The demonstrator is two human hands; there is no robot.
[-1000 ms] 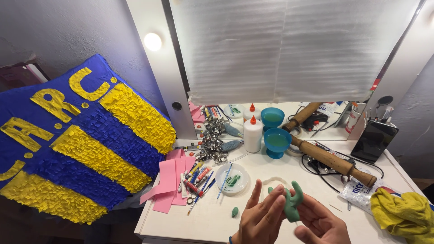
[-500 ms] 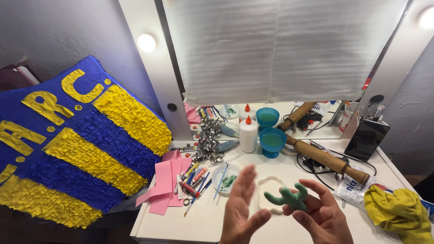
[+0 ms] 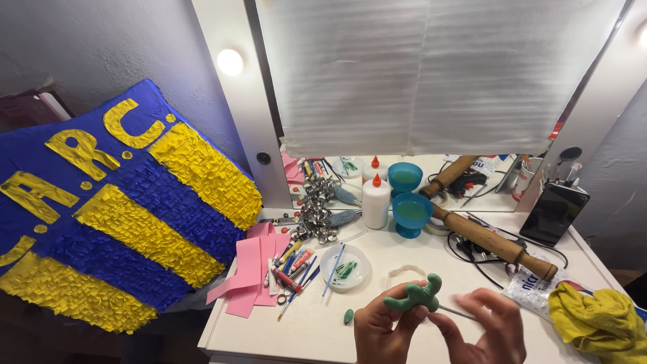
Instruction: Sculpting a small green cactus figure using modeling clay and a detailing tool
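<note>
— Two hands are at the near edge of the white table [image 3: 317,323]; what are you gripping?

— Your left hand [image 3: 379,331] is pinched shut on a green clay cactus figure [image 3: 414,296], fingers closed around its lower stem, so it hangs just above the table, near and slightly right of centre. Your right hand [image 3: 486,330] is blurred; a thin tool [image 3: 453,311] runs from it toward the figure, its fingers drawn together on it, as far as you can tell.

— Which containers do you see?

— A small clear dish [image 3: 344,268] sits just left of your hands, with green smears inside and a blue-handled brush [image 3: 333,269] laid across it. Farther back stands a blue footed cup [image 3: 412,214]; its inside looks greenish, though you cannot tell what fills it. Just left of it is a white glue bottle [image 3: 375,201] with an orange tip, upright.

— Anything else close by?

— A small green clay lump [image 3: 348,315] lies on the table left of your left hand. A wooden rolling pin [image 3: 495,244] lies on the slant at the right, a yellow cloth [image 3: 596,322] at the near right corner. Pink paper sheets [image 3: 246,273] and scattered markers [image 3: 293,266] lie left, beside a blue and yellow fringed piñata [image 3: 121,216].
</note>
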